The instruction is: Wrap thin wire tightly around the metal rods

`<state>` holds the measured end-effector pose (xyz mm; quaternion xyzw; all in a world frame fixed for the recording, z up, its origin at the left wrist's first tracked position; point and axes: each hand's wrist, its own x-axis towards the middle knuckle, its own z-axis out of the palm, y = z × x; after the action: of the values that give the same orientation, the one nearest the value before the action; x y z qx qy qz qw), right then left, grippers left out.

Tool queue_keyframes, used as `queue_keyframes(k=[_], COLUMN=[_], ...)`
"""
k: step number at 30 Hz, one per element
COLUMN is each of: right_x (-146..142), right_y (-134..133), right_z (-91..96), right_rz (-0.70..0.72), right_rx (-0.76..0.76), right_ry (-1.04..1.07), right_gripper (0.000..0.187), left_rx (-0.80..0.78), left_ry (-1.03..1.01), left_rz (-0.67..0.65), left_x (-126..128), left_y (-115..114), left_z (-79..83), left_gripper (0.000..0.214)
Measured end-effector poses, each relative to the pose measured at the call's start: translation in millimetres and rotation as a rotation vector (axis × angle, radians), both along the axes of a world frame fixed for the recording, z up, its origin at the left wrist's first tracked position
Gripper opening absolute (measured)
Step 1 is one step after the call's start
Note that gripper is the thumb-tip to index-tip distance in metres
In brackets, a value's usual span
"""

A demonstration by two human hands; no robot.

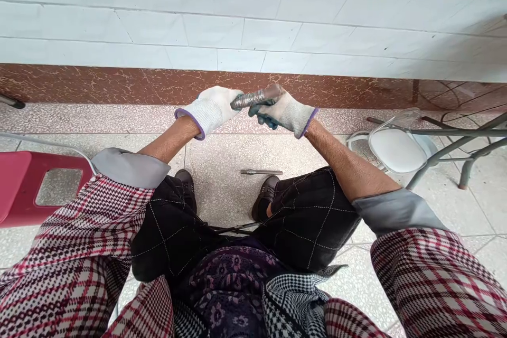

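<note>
Holding a ribbed tube in front of the wall, with closed left hand at one end and curled right hand at the other, apparently for steadiness.

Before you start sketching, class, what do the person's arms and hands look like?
The left hand and right hand wear white knit gloves with purple edging, dark blue-grey at the fingers. The forearms are bare below wide grey cuffs, on sleeves checked in red, black and white.

Head view, seemingly steeply downward
</note>
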<state>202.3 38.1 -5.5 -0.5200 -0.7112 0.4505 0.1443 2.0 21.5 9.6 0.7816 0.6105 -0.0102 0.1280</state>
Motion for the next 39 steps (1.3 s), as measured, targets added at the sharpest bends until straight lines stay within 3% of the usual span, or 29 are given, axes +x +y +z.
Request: queue_keyframes(k=[5, 7, 12, 16, 21, 24, 28, 31, 33, 36, 39], right_x=[-23.8, -28.5, -15.3, 2.6, -0.1, -12.6, -25.7, -23.6, -15.6, 0.0, 7.2], right_y=[-28.0, -30.2, -4.0, 14.3, 2.4, -13.0, -28.3, -23.7, -12.2, 6.2, 11.3], right_z=[18.1, 27.7, 31.9, 20.4, 12.2, 12.3, 20.7, 29.3, 32.0, 30.1, 25.4], right_rz=[0.223, 0.254, 0.135, 0.055, 0.038, 0.038, 0.185, 0.246, 0.188, 0.086, 0.08], right_rx=[0.311, 0.362, 0.32, 0.154, 0.057, 0.114, 0.272, 0.354, 0.392, 0.318, 0.178], right_ry=[-0.248, -0.314, -0.207, -0.007, 0.05, 0.015, -0.125, -0.197, -0.187, -0.097, 0.066], right_gripper=[0.012, 0.014, 0.014, 0.013, 0.015, 0.016, 0.018, 0.019, 0.018, 0.012, 0.009], left_rx=[-0.023, -0.038, -0.053, -0.068, 0.0, 0.04, 0.002, -0.061, -0.059, -0.045, -0.02], left_ry=[0.14, 0.212, 0.211, 0.132, -0.033, -0.044, 0.162, 0.313, 0.323, 0.225, 0.02], left_rz=[0.047, 0.023, -0.066, -0.104, 0.007, 0.059, 0.106, 0.029, -0.06, -0.136, -0.109], left_x=[-6.3, -7.4, -3.3, 2.3, 0.4, -4.7, -6.7, -3.2, 0.1, 4.3, 5.8], left_y=[13.4, 18.2, 16.3, 6.9, 5.5, 11.2, 20.5, 22.1, 18.0, 6.4, -2.3], left_z=[-12.3, -22.3, -32.6, -18.6, -7.3, -10.9, -19.3, -25.4, -26.8, -21.6, -12.0], left_gripper=[0.036, 0.037, 0.033, 0.032, 0.036, 0.038, 0.038, 0.039, 0.039, 0.036, 0.033])
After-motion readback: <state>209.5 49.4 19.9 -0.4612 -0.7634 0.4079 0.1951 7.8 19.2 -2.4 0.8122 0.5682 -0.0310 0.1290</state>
